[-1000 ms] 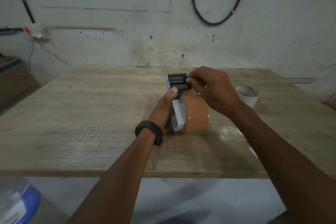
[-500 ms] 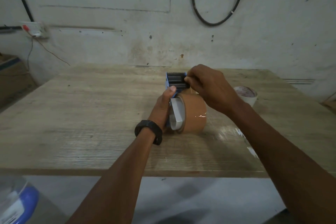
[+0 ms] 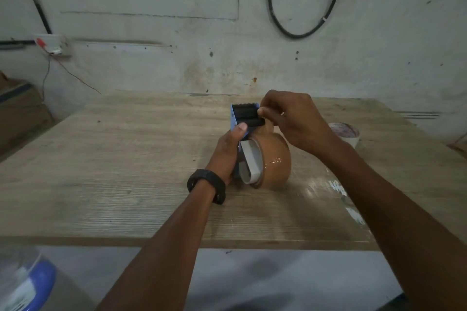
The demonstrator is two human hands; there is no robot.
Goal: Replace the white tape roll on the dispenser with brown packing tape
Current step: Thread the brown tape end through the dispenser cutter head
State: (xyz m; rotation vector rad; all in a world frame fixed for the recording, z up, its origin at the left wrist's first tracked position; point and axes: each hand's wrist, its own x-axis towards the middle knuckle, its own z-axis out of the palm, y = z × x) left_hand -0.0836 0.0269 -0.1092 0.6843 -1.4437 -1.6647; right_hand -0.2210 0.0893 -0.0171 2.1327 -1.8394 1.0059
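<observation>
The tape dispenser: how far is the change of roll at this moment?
Done: the brown tape roll sits on the dispenser, and the white tape roll rests aside on the table. In hand: the left hand grips the dispenser while the right hand pinches at its black roller, apparently threading tape. Left: bringing the tape end to the toothed blade, where none shows.

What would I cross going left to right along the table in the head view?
From the left: cardboard box → left hand → brown tape roll → white tape roll. The dispenser and the right hand, pinching at its head, overlap these, so I leave them out.
</observation>
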